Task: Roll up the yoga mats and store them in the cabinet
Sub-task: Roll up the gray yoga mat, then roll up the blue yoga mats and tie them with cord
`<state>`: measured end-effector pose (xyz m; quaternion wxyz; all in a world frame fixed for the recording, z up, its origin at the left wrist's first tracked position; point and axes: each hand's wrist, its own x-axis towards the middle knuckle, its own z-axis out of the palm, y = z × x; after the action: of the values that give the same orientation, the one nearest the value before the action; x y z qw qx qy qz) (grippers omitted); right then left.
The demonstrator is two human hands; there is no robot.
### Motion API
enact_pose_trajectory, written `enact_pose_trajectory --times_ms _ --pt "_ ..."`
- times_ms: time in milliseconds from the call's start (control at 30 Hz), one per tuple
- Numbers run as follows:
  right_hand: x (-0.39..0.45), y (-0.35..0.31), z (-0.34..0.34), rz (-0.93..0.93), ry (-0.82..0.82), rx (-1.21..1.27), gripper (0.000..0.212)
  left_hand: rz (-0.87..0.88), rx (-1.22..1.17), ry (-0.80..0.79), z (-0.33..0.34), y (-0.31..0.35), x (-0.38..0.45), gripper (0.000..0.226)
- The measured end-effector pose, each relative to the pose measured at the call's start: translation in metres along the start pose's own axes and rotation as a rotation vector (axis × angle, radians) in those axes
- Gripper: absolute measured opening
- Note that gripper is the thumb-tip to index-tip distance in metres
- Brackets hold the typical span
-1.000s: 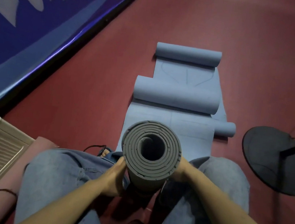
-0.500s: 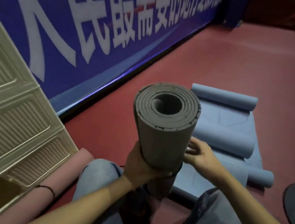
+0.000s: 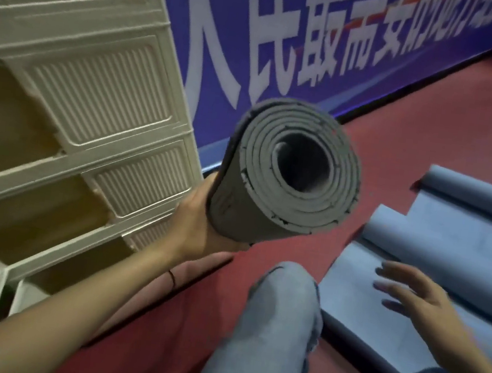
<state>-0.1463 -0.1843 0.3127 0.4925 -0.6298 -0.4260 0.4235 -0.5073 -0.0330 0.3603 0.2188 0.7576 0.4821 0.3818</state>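
Left hand carrying the rolled grey foam yoga mat toward the cabinet.

The left hand [image 3: 202, 221] is wrapping around the rolled grey foam yoga mat [image 3: 290, 176] near its lower end, the roll's long axis running from the palm up toward the camera, open end facing the viewer. The cream ribbed plastic cabinet [image 3: 99, 96] is lying just to the left of that grip, its open shelves nearest this hand. The right hand [image 3: 412, 295] is hanging spread and empty over the pale blue half-rolled mats [image 3: 468, 236].

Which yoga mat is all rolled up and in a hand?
The grey mat, rolled up and gripped by the left hand. The blue mats lie on the floor, only partly rolled.
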Motion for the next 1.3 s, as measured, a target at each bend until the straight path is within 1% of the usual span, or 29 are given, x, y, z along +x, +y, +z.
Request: enact_pose_trajectory --times_ms 67,133,167,200,233,267,300,333,367,400,433,467,500,533,567,600,633,667,700,767,900,1000,1067,1167,1233,1300 --pt "-0.009 0.028 0.003 0.106 0.006 0.018 0.066 -0.107 0.139 -0.024 -0.018 -0.036 -0.031 0.118" --pt "-0.011 0.063 -0.002 0.209 0.015 0.043 0.101 -0.230 0.274 -0.071 -0.028 -0.067 -0.062 0.127" --pt "-0.014 0.075 -0.004 0.248 0.026 0.034 0.109 -0.301 0.329 -0.095 -0.030 -0.082 -0.076 0.129" --pt "-0.015 0.079 -0.003 0.275 0.037 0.017 0.100 -0.360 0.373 -0.118 -0.031 -0.099 -0.086 0.131" --pt "-0.017 0.074 0.002 0.314 0.013 0.014 0.073 -0.411 0.410 -0.139 -0.032 -0.115 -0.097 0.131" --pt "-0.015 0.072 0.003 0.333 -0.018 0.006 0.039 -0.453 0.441 -0.155 -0.032 -0.130 -0.105 0.131" --pt "-0.011 0.073 0.003 0.357 -0.037 -0.018 0.018 -0.493 0.474 -0.175 -0.031 -0.145 -0.114 0.133" --pt "-0.009 0.072 0.005 0.380 -0.048 -0.033 0.018 -0.521 0.506 -0.197 -0.029 -0.158 -0.122 0.136" --pt "-0.008 0.070 0.006 0.410 -0.067 -0.025 0.039 -0.539 0.537 -0.226 -0.026 -0.170 -0.128 0.139" --pt "-0.004 0.078 0.005 0.427 -0.055 -0.051 0.071 -0.553 0.562 -0.259 -0.021 -0.185 -0.133 0.141" --pt "-0.001 0.087 0.002 0.438 -0.044 -0.082 0.093 -0.568 0.589 -0.300 -0.015 -0.199 -0.136 0.140" --pt "0.002 0.092 0.003 0.448 -0.041 -0.116 0.097 -0.581 0.625 -0.348 -0.008 -0.212 -0.137 0.136" --pt "0.005 0.096 0.004 0.477 -0.051 -0.146 0.084 -0.589 0.673 -0.394 0.000 -0.225 -0.138 0.129" --pt "0.009 0.096 0.006 0.496 -0.064 -0.172 0.063 -0.590 0.731 -0.427 0.009 -0.236 -0.139 0.116" --pt "0.012 0.096 0.010 0.501 -0.077 -0.182 0.042 -0.589 0.782 -0.427 0.018 -0.247 -0.139 0.096" --pt "0.017 0.101 0.012 0.513 -0.088 -0.197 0.026 -0.597 0.828 -0.407 0.025 -0.255 -0.139 0.073" --pt "0.022 0.107 0.014 0.538 -0.106 -0.205 0.020 -0.621 0.867 -0.403 0.033 -0.260 -0.138 0.054" --pt "0.025 0.112 0.015 0.559 -0.112 -0.208 0.017 -0.642 0.899 -0.440 0.040 -0.260 -0.136 0.041" --pt "0.027 0.113 0.017 0.565 -0.120 -0.220 0.015 -0.644 0.912 -0.495 0.049 -0.258 -0.132 0.035" --pt "0.032 0.116 0.020 0.560 -0.137 -0.276 0.011 -0.585 0.906 -0.607 0.068 -0.254 -0.126 0.029" --pt "0.040 0.121 0.023 0.598 -0.179 -0.328 0.009 -0.488 0.848 -0.744 0.105 -0.235 -0.123 0.026" --pt "0.043 0.132 0.020 0.650 -0.165 -0.300 0.009 -0.495 0.809 -0.812 0.124 -0.222 -0.123 0.028" --pt "0.043 0.138 0.015 0.689 -0.168 -0.290 0.010 -0.532 0.768 -0.827 0.132 -0.212 -0.121 0.029" --pt "0.051 0.147 0.009 0.725 -0.207 -0.302 0.016 -0.539 0.696 -0.837 0.147 -0.189 -0.109 0.029" --pt "0.061 0.151 0.007 0.729 -0.250 -0.346 0.018 -0.497 0.661 -0.873 0.161 -0.164 -0.082 0.028" --pt "0.072 0.152 0.008 0.736 -0.289 -0.420 0.026 -0.491 0.577 -0.858 0.179 -0.140 -0.043 0.030"
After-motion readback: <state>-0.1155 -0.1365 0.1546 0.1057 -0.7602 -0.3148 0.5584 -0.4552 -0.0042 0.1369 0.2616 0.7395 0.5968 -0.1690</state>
